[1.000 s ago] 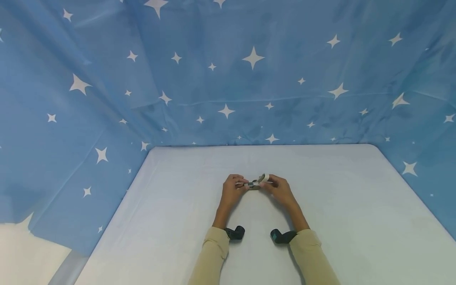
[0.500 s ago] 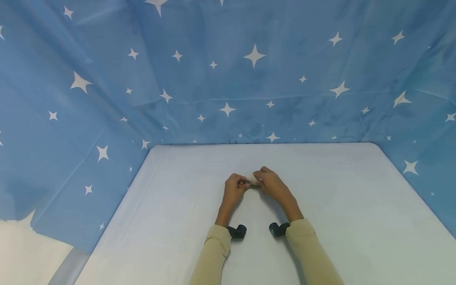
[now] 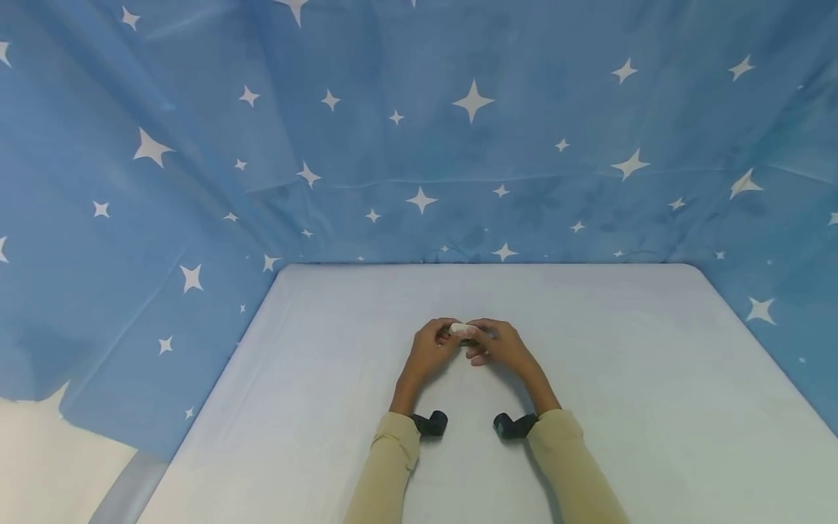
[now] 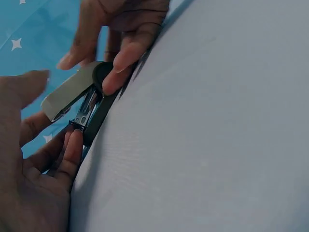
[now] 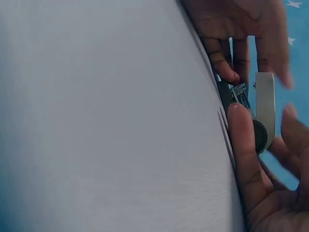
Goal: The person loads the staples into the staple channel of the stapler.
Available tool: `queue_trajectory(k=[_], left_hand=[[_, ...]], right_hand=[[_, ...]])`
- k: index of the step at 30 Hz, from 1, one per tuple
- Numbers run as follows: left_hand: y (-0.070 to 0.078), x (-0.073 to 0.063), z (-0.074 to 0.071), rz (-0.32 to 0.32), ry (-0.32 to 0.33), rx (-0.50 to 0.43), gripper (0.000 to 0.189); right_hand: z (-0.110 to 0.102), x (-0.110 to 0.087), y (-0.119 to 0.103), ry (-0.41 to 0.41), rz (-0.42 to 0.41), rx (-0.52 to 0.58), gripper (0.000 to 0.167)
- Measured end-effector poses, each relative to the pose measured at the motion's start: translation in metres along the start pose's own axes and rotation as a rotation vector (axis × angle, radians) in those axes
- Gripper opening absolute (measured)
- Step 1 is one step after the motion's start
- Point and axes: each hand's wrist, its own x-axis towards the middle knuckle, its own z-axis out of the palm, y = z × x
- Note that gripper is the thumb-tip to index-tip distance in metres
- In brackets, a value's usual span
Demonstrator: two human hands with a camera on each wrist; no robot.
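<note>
A small stapler (image 3: 462, 330) is between my two hands, low over the white table. In the left wrist view its cream cover (image 4: 67, 94) stands partly raised from the dark green base (image 4: 100, 118), and the metal staple magazine (image 4: 87, 107) shows between them. My left hand (image 3: 428, 351) holds the front end, fingertips at the magazine's tip, thumb lifted off the cover. My right hand (image 3: 509, 349) holds the hinge end; one finger lies along the side by the round dark pivot (image 5: 260, 134). Its thumb stands apart from the cover. Fingers hide part of the base.
The white table (image 3: 622, 378) spreads around both arms. Behind it and at the left hangs a blue cloth (image 3: 366, 145) with white stars. A black wrist camera (image 3: 431, 423) sits on the left wrist, another camera (image 3: 513, 426) on the right.
The cream cover, folded back toward the right a second ago, has swung over to the left above the base. My right hand rose with it, then came down to the hinge end.
</note>
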Motion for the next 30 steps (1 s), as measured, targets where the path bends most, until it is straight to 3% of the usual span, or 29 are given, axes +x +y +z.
queue_trajectory(k=[4, 10, 17, 30], left_hand=[[0.001, 0.000, 0.000, -0.071, 0.068, -0.030, 0.043], [0.003, 0.002, 0.003, -0.089, 0.141, 0.008, 0.037], [0.007, -0.001, 0.001, -0.099, 0.106, 0.030, 0.036], [0.008, -0.001, 0.001, -0.056, 0.092, 0.103, 0.036]], right_hand=[[0.001, 0.000, 0.005, 0.024, 0.024, 0.159, 0.047], [0.008, -0.001, -0.001, 0.097, 0.068, 0.231, 0.045], [0.014, -0.001, -0.003, 0.169, 0.102, 0.205, 0.041], [0.018, 0.000, -0.005, 0.190, 0.106, 0.196, 0.038]])
